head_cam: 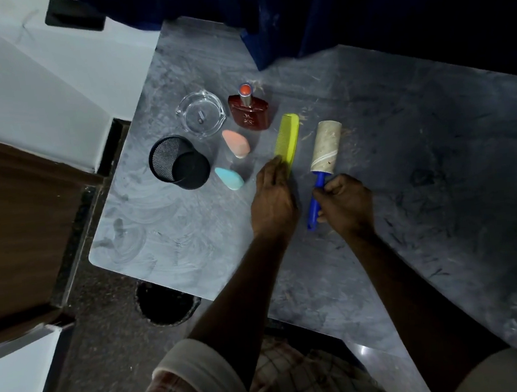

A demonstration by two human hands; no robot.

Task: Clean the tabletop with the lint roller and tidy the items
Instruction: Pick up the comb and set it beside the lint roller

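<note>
A lint roller (325, 147) with a dirty paper roll and a blue handle lies on the grey tabletop (406, 154); my right hand (344, 202) is closed around the handle. Just left of it lies a yellow-green comb (288, 140), and my left hand (272, 199) grips its near end. Further left stand a red perfume bottle (250, 110), a clear glass ashtray (200, 114), a black mesh cup (178, 162), a peach sponge (236, 143) and a light blue sponge (229, 178).
Fine lint and hairs are scattered on the tabletop around the roller and to the right. A dark blue curtain (342, 5) hangs over the far edge. A wooden door (14, 221) and a floor drain (166, 304) lie to the left, below the table's edge.
</note>
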